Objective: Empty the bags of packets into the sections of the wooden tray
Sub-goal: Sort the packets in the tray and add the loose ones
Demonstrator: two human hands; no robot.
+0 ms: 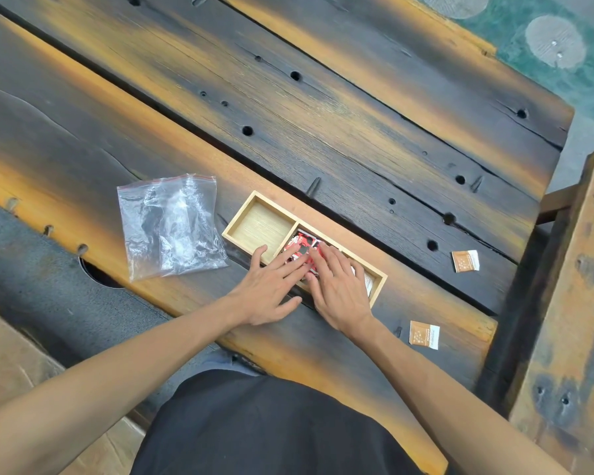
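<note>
Wide bare table (323, 108) from 10 to 2 o'clock. Both hands flat, fingers spread — left hand (271, 289), right hand (336, 289) pressing red packets (300, 246) in the wooden tray (244, 209) — empty bags (172, 228) at 9 o'clock.

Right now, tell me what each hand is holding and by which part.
Nothing is gripped. The left hand and right hand lie flat, fingers spread, pressing the red packets down into the wooden tray middle section.
</note>
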